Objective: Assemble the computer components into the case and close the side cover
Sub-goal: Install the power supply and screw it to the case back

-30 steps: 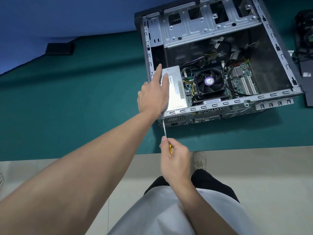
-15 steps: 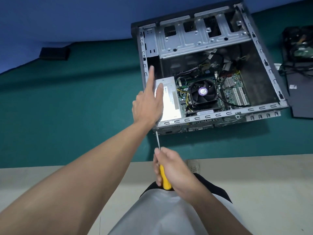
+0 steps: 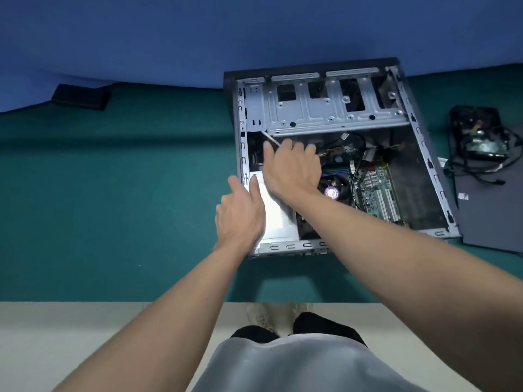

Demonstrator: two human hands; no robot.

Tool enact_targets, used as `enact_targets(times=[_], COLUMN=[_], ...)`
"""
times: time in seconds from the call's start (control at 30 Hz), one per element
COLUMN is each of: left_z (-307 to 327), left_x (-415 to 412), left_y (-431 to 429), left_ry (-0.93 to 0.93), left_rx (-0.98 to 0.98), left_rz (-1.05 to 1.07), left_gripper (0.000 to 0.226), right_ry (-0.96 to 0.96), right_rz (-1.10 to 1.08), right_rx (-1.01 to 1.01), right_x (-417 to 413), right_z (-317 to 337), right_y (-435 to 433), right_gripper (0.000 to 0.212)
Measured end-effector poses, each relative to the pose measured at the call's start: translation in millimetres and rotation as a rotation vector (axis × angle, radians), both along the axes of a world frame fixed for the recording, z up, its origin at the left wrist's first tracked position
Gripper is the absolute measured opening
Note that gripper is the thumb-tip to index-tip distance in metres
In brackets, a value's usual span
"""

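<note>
The open computer case [image 3: 424, 154] lies on its side on the green table. Inside are the silver power supply [image 3: 278, 219] at the near left, the motherboard [image 3: 379, 193] and a fan with a purple sticker [image 3: 331, 191]. My left hand [image 3: 240, 213] rests flat, fingers straight, on the power supply's left edge. My right hand [image 3: 291, 168] reaches over the power supply into the case and grips the screwdriver [image 3: 270, 139]; only its metal shaft shows, pointing to the far left corner under the drive cage [image 3: 325, 108].
The dark side cover [image 3: 492, 216] lies flat right of the case. A black component with tangled cables [image 3: 478, 137] sits at the far right. A small black object [image 3: 80, 96] lies at the far left. The table's front edge [image 3: 113, 301] is near me.
My right hand has left the case's near outer edge and moved up into the case with the screwdriver. My left hand stays on the power supply. The view has shifted.
</note>
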State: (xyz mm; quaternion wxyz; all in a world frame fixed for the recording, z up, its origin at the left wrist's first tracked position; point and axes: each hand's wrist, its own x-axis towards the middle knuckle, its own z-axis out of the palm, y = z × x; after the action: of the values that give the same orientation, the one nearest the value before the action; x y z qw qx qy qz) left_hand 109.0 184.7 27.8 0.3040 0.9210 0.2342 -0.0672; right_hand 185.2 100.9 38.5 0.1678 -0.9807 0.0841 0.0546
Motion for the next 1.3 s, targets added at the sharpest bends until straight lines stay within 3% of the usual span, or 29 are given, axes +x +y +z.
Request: enact_targets(times=[0.13, 0.3, 0.83, 1.07, 1.17, 1.3], left_z=[0, -1, 4, 4, 8, 14], left_x=[2, 2, -1, -1, 8, 36], left_y=[-1, -2, -4, -4, -11, -43], left_ry=[0.006, 0.026, 0.029, -0.039, -0.047, -0.012], left_rx=[0.014, 0.008, 0.098, 0.437, 0.473, 0.492], left_rz=[-0.018, -0.008, -0.076, -0.255, -0.339, -0.382], left_gripper=[0.033, 0.033, 0.032, 0.054, 0.058, 0.062], right_ry=[-0.04, 0.052, -0.036, 0.0, 0.07, 0.021], right_rz=[-0.003, -0.024, -0.02, -0.044, -0.048, -0.087], right_rx=[0.031, 0.018, -0.102, 0.095, 0.238, 0.317], right_x=[5, 13, 2, -19, -21, -21], right_z=[-21, -23, -9, 16, 23, 33], right_y=[1, 2, 3, -55, -109, -183], right_gripper=[0.051, 0.031, 0.032, 0.028, 0.025, 0.029])
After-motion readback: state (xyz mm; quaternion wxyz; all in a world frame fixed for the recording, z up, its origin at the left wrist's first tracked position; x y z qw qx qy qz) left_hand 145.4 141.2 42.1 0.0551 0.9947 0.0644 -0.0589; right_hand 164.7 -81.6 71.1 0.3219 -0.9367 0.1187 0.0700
